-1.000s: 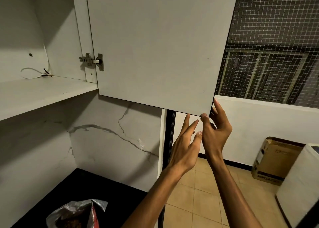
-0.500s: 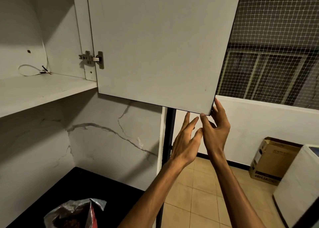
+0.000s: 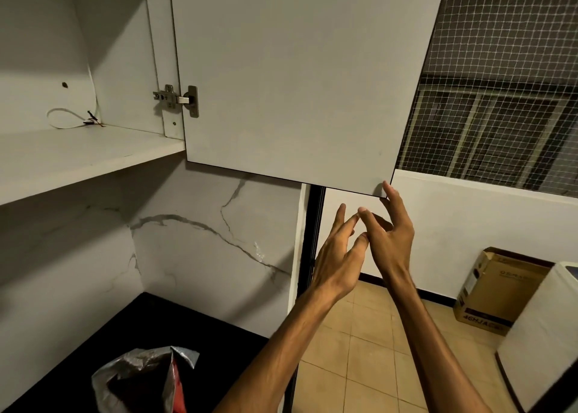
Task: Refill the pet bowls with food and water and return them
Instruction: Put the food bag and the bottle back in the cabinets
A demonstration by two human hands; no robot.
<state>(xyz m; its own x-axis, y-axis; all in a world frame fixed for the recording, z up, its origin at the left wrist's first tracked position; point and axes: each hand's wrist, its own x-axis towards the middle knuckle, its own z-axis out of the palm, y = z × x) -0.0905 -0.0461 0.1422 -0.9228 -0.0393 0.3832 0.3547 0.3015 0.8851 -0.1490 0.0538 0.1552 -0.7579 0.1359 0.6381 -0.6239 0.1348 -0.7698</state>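
Right hand (image 3: 391,240) is nearer, loose fingers touching the open cupboard door (image 3: 297,78) at its bottom corner; left hand (image 3: 339,256) spread, holding nothing.

A home kitchen or utility corner, by the look of it. A white wall cupboard (image 3: 291,78) hangs open over a black worktop (image 3: 175,322), with a marble-patterned wall (image 3: 200,234) behind. An opened foil food bag (image 3: 140,378) sits on the worktop. Beyond lie a tan tiled floor (image 3: 369,350), a cardboard box (image 3: 497,290), a white appliance (image 3: 544,334) and a netted window (image 3: 500,93).
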